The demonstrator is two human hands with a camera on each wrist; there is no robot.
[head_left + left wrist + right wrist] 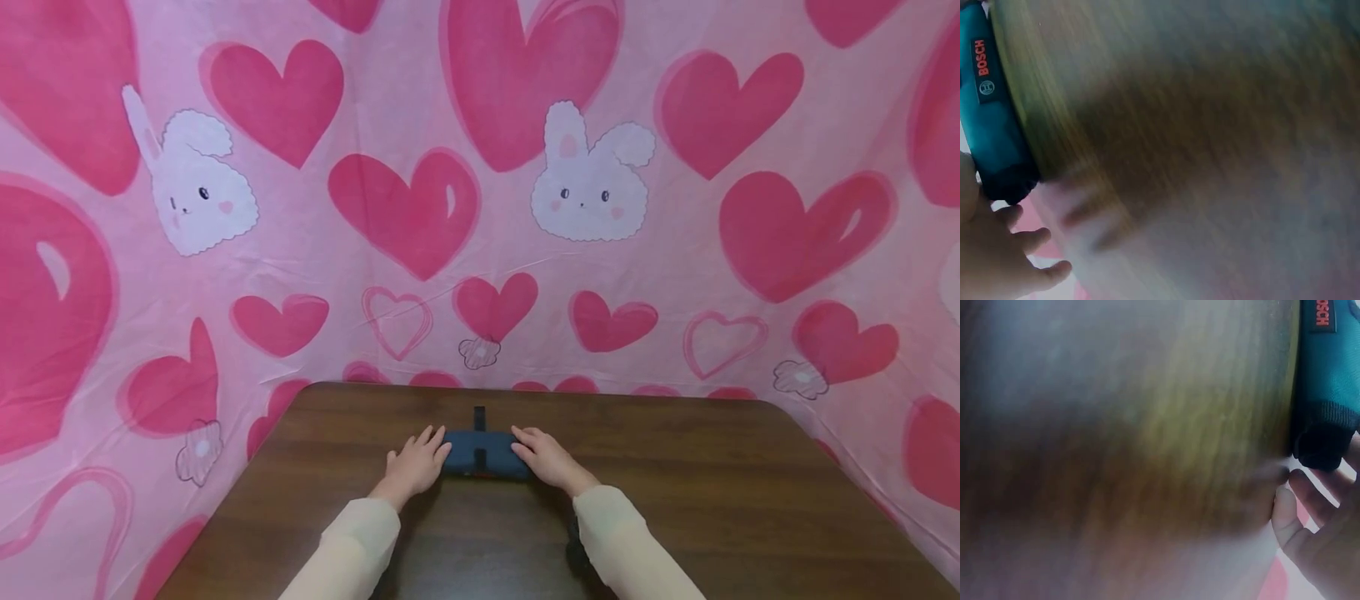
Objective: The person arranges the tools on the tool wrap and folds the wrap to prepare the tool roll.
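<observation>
A rolled-up blue fabric tool roll [498,454] with a Bosch label lies crosswise on the brown table. Its black strap [480,418] sticks out from the far side, and a second piece of strap crosses its front. My left hand [417,463] rests at the left end of the roll, fingers spread and mostly straight. At the opposite end, my right hand [551,460] touches the roll with extended fingers. Both wrist views show the dark trimmed ends of the tool roll [994,119] next to the fingers. What the roll contains is hidden.
The wooden table [675,500] has rounded far corners. Right behind it hangs a pink cloth [510,250] printed with hearts and rabbits. A small dark object [576,550] shows beside the right sleeve.
</observation>
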